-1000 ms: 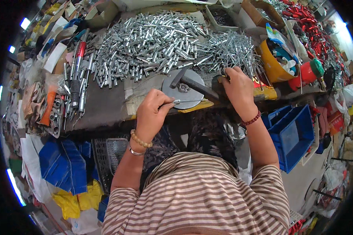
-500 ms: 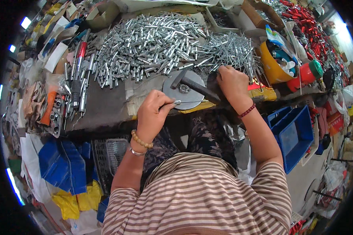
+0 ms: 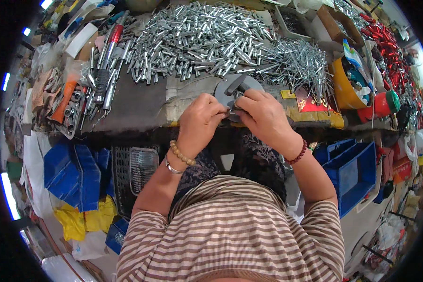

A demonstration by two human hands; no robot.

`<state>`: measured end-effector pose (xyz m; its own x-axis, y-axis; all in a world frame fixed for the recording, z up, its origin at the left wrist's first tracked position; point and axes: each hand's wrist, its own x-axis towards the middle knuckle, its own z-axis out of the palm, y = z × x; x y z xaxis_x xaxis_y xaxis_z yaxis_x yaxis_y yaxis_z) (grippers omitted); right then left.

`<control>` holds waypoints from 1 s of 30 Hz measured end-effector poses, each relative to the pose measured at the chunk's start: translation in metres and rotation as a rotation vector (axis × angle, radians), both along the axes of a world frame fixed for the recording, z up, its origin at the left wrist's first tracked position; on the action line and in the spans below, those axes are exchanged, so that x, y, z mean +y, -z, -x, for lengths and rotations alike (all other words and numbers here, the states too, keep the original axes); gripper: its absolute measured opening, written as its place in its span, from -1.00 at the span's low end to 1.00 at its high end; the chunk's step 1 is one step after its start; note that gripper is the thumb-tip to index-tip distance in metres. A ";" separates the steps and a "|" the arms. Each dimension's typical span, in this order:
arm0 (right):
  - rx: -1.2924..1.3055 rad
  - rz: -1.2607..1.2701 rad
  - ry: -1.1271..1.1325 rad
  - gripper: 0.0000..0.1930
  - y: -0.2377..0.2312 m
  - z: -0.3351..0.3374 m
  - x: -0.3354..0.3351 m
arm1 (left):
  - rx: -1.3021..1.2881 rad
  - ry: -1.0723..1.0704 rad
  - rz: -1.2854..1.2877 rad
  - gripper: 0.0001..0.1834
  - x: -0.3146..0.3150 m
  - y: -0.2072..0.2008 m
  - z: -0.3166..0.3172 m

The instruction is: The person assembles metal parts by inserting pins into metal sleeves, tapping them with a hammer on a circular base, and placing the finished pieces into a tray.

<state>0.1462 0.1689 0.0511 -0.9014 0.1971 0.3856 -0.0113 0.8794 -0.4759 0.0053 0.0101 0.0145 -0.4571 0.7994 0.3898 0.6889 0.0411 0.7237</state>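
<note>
My left hand is closed in a pinch on a small metal part, mostly hidden by the fingers. My right hand is closed too, its fingertips almost meeting the left ones; what they hold is too small to make out. Just beyond the fingers, a hammer lies on a round grey metal disc at the bench edge. My right hand covers its handle. Behind the disc rises a heap of short silver metal tubes. To its right is a pile of thin metal pins.
Long tools, one with a red section, lie on the left of the bench. A yellow container and a red bottle with a green cap stand on the right. Blue bins sit below the bench edge.
My right hand has come from beside the pin pile to meet my left hand in front of the disc. My left hand has moved slightly right. The view has shifted a little.
</note>
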 end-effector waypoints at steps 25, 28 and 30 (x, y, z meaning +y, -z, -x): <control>-0.155 -0.362 -0.009 -0.78 -0.011 0.004 0.005 | -0.022 -0.015 0.014 -0.89 0.002 0.000 0.000; -0.057 -0.295 0.230 -0.74 -0.011 -0.008 0.011 | -0.026 -0.013 0.023 -0.88 0.001 -0.003 -0.001; -0.089 -0.298 0.265 -0.72 -0.003 -0.017 0.018 | -0.047 -0.005 0.020 -0.88 0.001 -0.003 0.000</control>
